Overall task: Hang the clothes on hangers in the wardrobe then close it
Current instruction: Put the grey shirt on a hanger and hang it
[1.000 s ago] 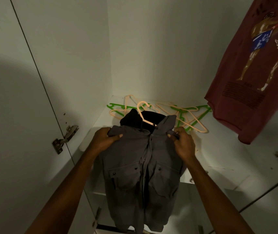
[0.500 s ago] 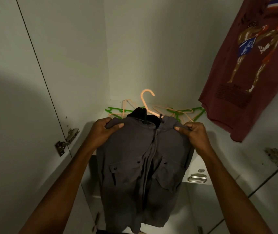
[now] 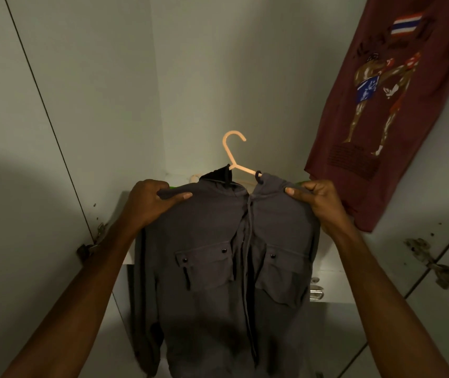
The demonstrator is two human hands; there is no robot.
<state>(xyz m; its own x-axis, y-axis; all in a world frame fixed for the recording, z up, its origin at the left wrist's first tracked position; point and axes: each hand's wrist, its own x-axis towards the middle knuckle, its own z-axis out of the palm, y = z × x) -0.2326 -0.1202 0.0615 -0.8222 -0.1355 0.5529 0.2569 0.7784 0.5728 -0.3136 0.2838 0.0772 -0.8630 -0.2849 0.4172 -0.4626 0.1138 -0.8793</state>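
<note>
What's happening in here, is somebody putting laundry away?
Yes. A person stands at an open wardrobe holding up a grey shirt that is on a peach hanger. The left hand grips one shoulder of it and the right hand grips the other. The hanger's hook points up and is not on any rail in view. A dark red T-shirt with a boxer print already hangs at the right. The door hinges show the wardrobe is not yet closed.

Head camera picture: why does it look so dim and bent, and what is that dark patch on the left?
Head view: dim light, brightest on the back wall behind the peach hanger; a broad soft shadow darkens the left door; the wide lens bows the door edges; the grey shirt loses detail toward its hem, while the maroon T-shirt print reads clearly.
</note>
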